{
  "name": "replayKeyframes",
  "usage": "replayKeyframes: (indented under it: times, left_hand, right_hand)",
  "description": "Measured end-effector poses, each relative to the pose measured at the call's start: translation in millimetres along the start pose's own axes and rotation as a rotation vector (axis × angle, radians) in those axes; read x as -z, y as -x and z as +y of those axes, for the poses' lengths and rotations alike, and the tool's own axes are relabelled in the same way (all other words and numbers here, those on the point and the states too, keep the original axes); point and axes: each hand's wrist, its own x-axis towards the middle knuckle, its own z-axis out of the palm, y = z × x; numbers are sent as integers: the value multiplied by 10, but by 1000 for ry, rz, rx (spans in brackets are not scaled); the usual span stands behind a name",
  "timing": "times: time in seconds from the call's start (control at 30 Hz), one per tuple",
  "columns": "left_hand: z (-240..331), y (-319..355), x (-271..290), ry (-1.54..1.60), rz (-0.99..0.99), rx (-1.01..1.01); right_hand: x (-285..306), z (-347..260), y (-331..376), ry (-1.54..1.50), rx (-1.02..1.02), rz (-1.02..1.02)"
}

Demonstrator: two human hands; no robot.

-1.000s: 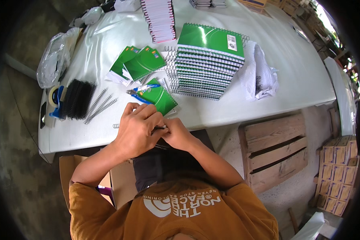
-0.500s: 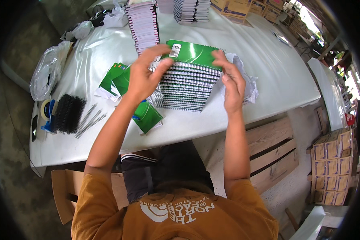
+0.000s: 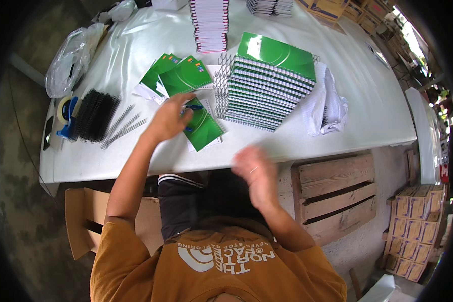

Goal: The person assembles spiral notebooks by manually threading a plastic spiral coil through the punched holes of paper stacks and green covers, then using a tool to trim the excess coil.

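My left hand (image 3: 170, 120) is over the near green notebooks, fingers parted around a blue-handled tool (image 3: 194, 106) whose kind I cannot make out. That tool lies on a single green notebook (image 3: 204, 132), and the hand does not visibly grip it. Behind, several green-covered booklets (image 3: 186, 76) lie fanned over white pages. To the right stands a tall stack of spiral-bound notebooks (image 3: 272, 90) with a green cover on top and wire coils at its sides. My right hand (image 3: 256, 171) is smeared by motion at the table's front edge, apart from the stack.
Left on the table (image 3: 110, 168) lie loose wire spirals (image 3: 125, 128), a bundle of black coils (image 3: 96, 116), a blue tape dispenser (image 3: 68, 117) and a clear plastic bag (image 3: 71, 63). White crumpled wrapping (image 3: 323, 108) sits right of the stack. Another notebook pile (image 3: 209, 27) stands behind.
Both hands have left the notebook stack. My left hand moved down and left to the blue-handled tool; my right hand dropped toward the table's front edge. The view has shifted.
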Motion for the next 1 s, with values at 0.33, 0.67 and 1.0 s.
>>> replayKeyframes:
  times: [0.33,0.67,1.0]
  left_hand:
    - [329,671,-367,-149,-74,-54]
    - [484,445,-65,826,-62,79]
    - [265,569,-338,743,185,81]
  right_hand:
    - [-236,568,6,-173,-360,-48]
    - [-111,-318,-316,1043,401,-155]
    - [-196,32,-884,397,552,-425]
